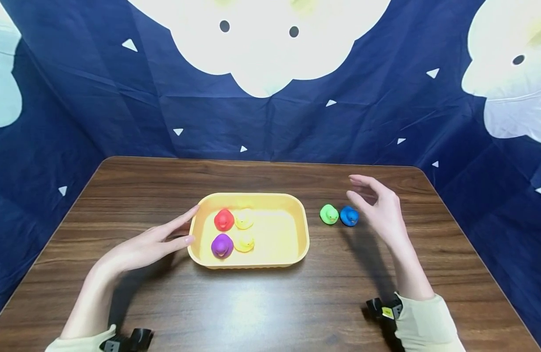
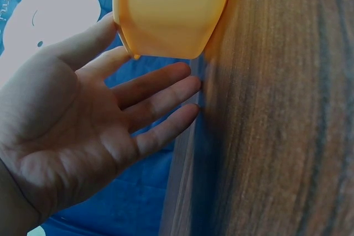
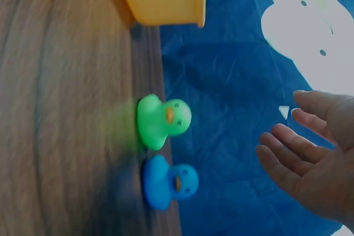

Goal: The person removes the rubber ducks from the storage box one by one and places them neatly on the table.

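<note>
A pale yellow plastic bin (image 1: 274, 230) stands mid-table, holding a red rubber duck (image 1: 224, 220), a purple rubber duck (image 1: 222, 246) and two yellow ones, the front one (image 1: 244, 242) beside the purple. My left hand (image 1: 149, 247) touches the bin's left end with thumb and index finger, the other fingers extended below the rim in the left wrist view. To the right of the bin, a green rubber duck (image 1: 329, 214) and a blue rubber duck (image 1: 349, 216) sit side by side on the wood. Above and right of the blue duck hovers my right hand (image 1: 380, 208), fingers relaxed, holding nothing.
The brown wood-grain table (image 1: 270, 308) has rounded far corners. Behind it and at both sides hangs a dark blue cloth (image 1: 296, 127) printed with white clouds and small triangles. Each wrist carries a small black camera, such as the right one (image 1: 376, 309).
</note>
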Demonstrator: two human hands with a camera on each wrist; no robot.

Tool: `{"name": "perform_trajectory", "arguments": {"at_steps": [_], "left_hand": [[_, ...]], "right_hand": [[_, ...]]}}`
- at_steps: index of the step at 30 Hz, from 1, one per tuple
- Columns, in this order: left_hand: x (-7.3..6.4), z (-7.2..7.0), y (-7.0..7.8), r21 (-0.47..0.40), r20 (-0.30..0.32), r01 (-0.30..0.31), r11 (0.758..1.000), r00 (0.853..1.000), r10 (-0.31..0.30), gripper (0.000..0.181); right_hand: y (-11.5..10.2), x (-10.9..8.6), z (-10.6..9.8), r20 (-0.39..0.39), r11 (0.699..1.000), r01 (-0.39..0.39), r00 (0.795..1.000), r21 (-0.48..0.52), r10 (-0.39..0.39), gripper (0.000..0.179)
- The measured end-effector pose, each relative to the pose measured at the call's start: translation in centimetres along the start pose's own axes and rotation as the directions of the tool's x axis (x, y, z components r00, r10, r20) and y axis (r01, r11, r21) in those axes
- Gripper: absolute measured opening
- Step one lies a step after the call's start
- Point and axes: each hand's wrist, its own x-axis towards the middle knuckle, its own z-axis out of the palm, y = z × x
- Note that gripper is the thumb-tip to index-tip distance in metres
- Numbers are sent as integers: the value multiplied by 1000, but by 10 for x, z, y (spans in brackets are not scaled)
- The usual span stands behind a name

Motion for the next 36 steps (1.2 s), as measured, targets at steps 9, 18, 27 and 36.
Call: {"name": "perform_trajectory", "arguments": {"at_steps": [9,18,27,36], "left_hand": [[1,1,0,5,-6,2,1000,1000,-2,70],[0,3,0,4,-11,13,1000,1000,-13,71],[0,3,0,25,-14,-8,1000,1000,9,70],[0,3,0,34,-18,-9,999,1000,9,70]], "right_hand": [[-17,6,9,18,993,48,999,111,-51,36],[-31,8,25,66,972,84,993,220,-101,37],[-48,3,53,152,955,86,979,283,-133,35],[-56,-3,71,193,938,91,968,336,-163,35]]}}
